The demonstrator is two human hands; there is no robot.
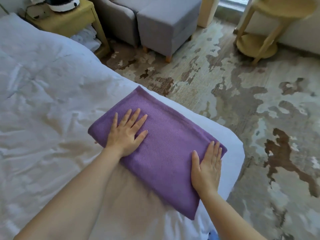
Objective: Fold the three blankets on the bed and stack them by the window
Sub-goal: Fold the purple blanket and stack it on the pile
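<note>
Blanket: we see one purple woven blanket [166, 135] folded into a flat rectangle, lying on the corner of the white rumpled bed cover [43, 94], close to the bed's edge on the floor side.
Left hand: our left hand [127, 134] lies palm down on the far left part of the folded blanket, fingers straight and spread, thumb out to the side; it presses flat and clasps nothing.
Right hand: our right hand [207, 167] lies palm down along the blanket's right edge, fingers straight and held together, pointing away from us; it too presses flat and clasps nothing.
Arms: both bare forearms reach in from the bottom of the view, the left one crossing the bed cover.
Other blankets: we cannot tell where they are from this view.
Floor: a beige and brown mottled rug [242, 104] covers the floor beside the bed.
Seating: a grey upholstered ottoman with short wooden legs [166, 26] stands on the rug beyond the bed, next to a grey armchair [117, 19].
Tables: a yellow wooden bedside table [72, 19] stands by the head of the bed; a round yellow side table [270, 28] stands at the upper right, near the window [232, 0].
</note>
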